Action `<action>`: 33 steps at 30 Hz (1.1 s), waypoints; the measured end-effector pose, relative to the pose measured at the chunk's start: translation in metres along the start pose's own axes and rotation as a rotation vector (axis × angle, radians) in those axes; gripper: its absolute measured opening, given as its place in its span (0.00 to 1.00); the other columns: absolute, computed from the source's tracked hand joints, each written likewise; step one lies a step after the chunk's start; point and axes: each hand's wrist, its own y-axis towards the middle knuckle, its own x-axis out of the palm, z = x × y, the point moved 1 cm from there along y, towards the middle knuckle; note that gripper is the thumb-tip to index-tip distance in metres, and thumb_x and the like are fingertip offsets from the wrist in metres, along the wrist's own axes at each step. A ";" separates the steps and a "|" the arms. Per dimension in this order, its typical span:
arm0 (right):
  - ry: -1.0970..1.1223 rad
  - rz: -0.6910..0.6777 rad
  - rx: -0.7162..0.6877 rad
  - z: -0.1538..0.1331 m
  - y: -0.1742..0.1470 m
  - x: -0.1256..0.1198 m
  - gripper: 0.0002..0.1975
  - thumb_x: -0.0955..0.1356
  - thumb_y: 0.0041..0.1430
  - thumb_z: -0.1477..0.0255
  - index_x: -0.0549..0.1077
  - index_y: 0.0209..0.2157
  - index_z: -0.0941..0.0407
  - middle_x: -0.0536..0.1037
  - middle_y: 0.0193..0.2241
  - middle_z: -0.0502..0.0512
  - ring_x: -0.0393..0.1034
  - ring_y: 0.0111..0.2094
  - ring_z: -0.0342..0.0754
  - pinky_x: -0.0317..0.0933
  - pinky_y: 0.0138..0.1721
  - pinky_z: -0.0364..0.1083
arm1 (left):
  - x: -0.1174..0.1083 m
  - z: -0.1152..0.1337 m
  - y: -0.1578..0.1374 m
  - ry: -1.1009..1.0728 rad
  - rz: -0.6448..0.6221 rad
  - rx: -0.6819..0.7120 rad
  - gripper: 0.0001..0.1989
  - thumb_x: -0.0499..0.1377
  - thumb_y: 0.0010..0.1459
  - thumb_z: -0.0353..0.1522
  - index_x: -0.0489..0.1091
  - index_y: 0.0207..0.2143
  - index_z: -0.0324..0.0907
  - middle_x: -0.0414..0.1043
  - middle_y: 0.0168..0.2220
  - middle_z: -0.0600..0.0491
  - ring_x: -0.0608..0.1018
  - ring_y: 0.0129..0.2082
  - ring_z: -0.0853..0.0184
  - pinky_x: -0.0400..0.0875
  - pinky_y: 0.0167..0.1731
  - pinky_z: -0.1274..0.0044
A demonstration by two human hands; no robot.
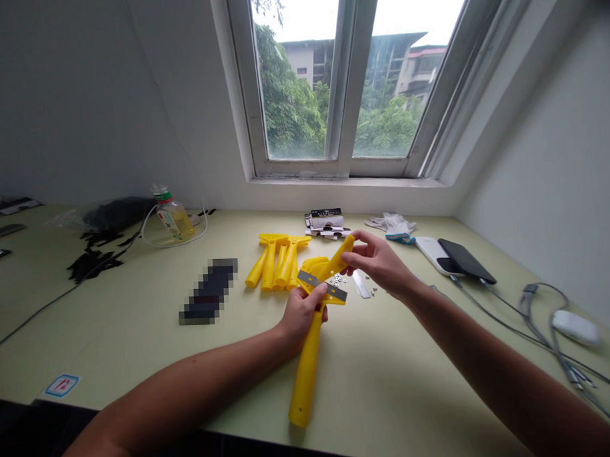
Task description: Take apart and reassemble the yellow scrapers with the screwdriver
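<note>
My left hand (304, 314) is closed around the neck of a yellow scraper (307, 372), its long handle pointing down toward the table's front edge. Across the scraper's head lies a grey metal blade (335, 292), with my left thumb pressed on it. Between thumb and fingers, my right hand (373, 258) pinches a yellow plastic cover plate (343, 256), tilted just above the blade. Behind my hands, small metal nuts (338, 279) and screws (373, 292) are scattered beside loose blades (360, 284). More yellow plates (313, 263) lie partly hidden there.
Several yellow scrapers (277, 259) lie in a group at centre back. Small boxes (325, 221) and white gloves (392, 223) are by the wall. A pixelated dark object (208, 292) and a bottle (174, 218) are left; phones (466, 261) and cables (528, 307) are right.
</note>
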 end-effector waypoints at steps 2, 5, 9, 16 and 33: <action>0.035 0.027 -0.002 0.003 -0.004 -0.001 0.16 0.73 0.51 0.69 0.63 0.38 0.54 0.79 0.27 0.50 0.72 0.26 0.43 0.65 0.27 0.43 | 0.000 -0.001 0.000 0.003 -0.010 -0.010 0.18 0.65 0.50 0.43 0.67 0.30 0.38 0.65 0.20 0.59 0.66 0.13 0.77 0.55 0.13 0.83; 0.045 0.048 -0.007 0.006 -0.006 -0.006 0.20 0.73 0.51 0.70 0.64 0.44 0.54 0.79 0.27 0.49 0.71 0.26 0.43 0.65 0.29 0.44 | -0.001 -0.002 0.002 -0.001 -0.030 -0.021 0.17 0.65 0.51 0.43 0.67 0.30 0.38 0.64 0.20 0.59 0.65 0.14 0.77 0.55 0.13 0.83; -0.031 0.158 -0.011 0.008 -0.002 -0.012 0.16 0.74 0.49 0.67 0.67 0.38 0.55 0.78 0.24 0.50 0.69 0.25 0.43 0.61 0.28 0.43 | -0.001 -0.002 0.003 -0.002 -0.021 -0.047 0.18 0.65 0.50 0.44 0.65 0.28 0.39 0.61 0.18 0.60 0.65 0.14 0.77 0.55 0.13 0.83; -0.051 0.072 0.012 0.012 -0.001 -0.017 0.17 0.74 0.48 0.63 0.64 0.28 0.56 0.76 0.23 0.50 0.69 0.25 0.43 0.59 0.27 0.42 | 0.001 0.002 0.001 0.005 -0.011 -0.097 0.19 0.66 0.49 0.44 0.66 0.29 0.39 0.62 0.17 0.60 0.65 0.14 0.76 0.55 0.14 0.83; -0.042 -0.071 0.088 0.012 -0.001 -0.027 0.21 0.73 0.51 0.66 0.72 0.46 0.56 0.77 0.30 0.52 0.73 0.26 0.44 0.68 0.30 0.46 | 0.003 0.005 0.000 0.055 -0.005 -0.131 0.19 0.65 0.49 0.45 0.64 0.30 0.40 0.61 0.15 0.60 0.64 0.14 0.75 0.55 0.14 0.83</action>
